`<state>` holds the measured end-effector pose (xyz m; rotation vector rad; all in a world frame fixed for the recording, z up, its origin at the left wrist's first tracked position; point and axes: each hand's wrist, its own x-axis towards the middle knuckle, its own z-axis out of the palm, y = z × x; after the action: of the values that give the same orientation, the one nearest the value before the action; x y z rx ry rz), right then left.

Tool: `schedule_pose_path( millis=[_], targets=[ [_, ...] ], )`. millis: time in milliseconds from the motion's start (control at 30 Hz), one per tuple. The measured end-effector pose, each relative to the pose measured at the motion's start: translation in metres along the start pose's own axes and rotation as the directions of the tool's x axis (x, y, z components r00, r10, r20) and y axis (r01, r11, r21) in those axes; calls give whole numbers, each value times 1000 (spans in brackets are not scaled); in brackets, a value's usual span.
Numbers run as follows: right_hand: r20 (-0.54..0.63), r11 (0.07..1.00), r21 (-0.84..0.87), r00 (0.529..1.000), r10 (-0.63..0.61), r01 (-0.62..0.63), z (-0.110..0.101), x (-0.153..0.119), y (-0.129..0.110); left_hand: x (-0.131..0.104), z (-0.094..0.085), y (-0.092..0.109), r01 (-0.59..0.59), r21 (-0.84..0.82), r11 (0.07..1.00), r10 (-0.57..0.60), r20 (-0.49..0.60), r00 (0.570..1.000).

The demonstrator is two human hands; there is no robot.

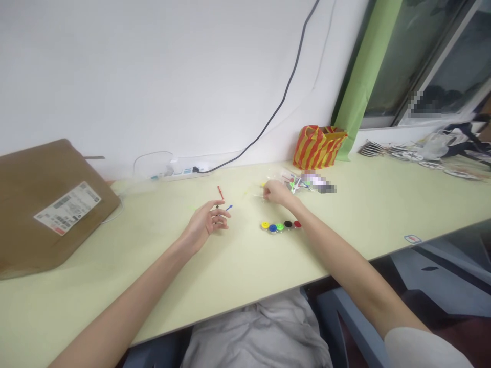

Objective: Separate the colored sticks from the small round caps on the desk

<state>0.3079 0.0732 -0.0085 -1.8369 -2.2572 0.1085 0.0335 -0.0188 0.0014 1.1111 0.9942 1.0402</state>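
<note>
My left hand (205,222) is held over the table with its fingers apart and nothing in it. Just beyond its fingertips are a small red stick piece (220,192) and a small blue piece (229,207). My right hand (276,192) has its fingers closed; a thin pale item shows by the fingertips, too small to name. Beside it lies a clear bag with colored stick pieces (295,184). Nearer me, a row of small round pieces includes a yellow one (265,225), a blue one (272,228), a green one (280,226), a black one (288,224) and a red one (297,224).
A cardboard box (49,204) stands at the left. A power strip (184,170) with a black cable (264,128) lies by the wall. A striped red-yellow bag (319,148) stands at the back, with round striped items (406,153) farther right.
</note>
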Motion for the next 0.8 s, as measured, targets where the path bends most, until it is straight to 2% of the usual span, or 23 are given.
schedule_pose_path(
  millis=[133, 233, 300, 367, 400, 467, 533, 567, 600, 667, 733, 800],
  targets=[
    [-3, 999, -41, 1000, -25, 25, 12, 5, -4, 4, -2, -2, 40, 14, 999, -40, 19, 999],
    [-2, 996, -55, 998, -68, 68, 13, 2, -9, 6, -5, -1, 44, 11, 999, -44, 14, 999],
    [-13, 992, -22, 992, -123, 123, 9, -5, 1, 6, -7, 0, 40, 9, 999, -41, 14, 999],
    [-121, 978, 72, 975, -187, 197, 2, -15, 28, 6, -8, 1, 42, 5, 999, -42, 11, 999],
    [-247, 964, 142, 952, -183, 223, -2, -22, 47, 6, -8, 1, 47, 4, 999, -47, 6, 999],
    [-490, 957, 237, 871, -33, 169, -9, -37, 96, 6, -6, 3, 58, 7, 998, -58, -8, 998],
    [-637, 960, 279, 753, 166, 25, -13, -53, 149, 5, -4, 4, 64, 11, 998, -64, -16, 998],
    [-664, 955, 293, 709, 238, -45, -13, -60, 174, 6, -2, 4, 64, 14, 998, -64, -16, 998],
    [-658, 947, 306, 696, 286, -100, -12, -68, 195, 6, -2, 4, 65, 16, 998, -65, -14, 998],
    [-612, 924, 342, 705, 359, -173, -7, -80, 227, 6, -2, 4, 68, 22, 997, -68, -5, 998],
    [-581, 906, 367, 709, 401, -211, -2, -86, 243, 7, -5, 2, 55, 27, 998, -56, 10, 998],
    [-572, 904, 366, 714, 404, -219, 1, -87, 246, 8, -8, 1, 31, 26, 999, -31, 25, 999]
  ],
)
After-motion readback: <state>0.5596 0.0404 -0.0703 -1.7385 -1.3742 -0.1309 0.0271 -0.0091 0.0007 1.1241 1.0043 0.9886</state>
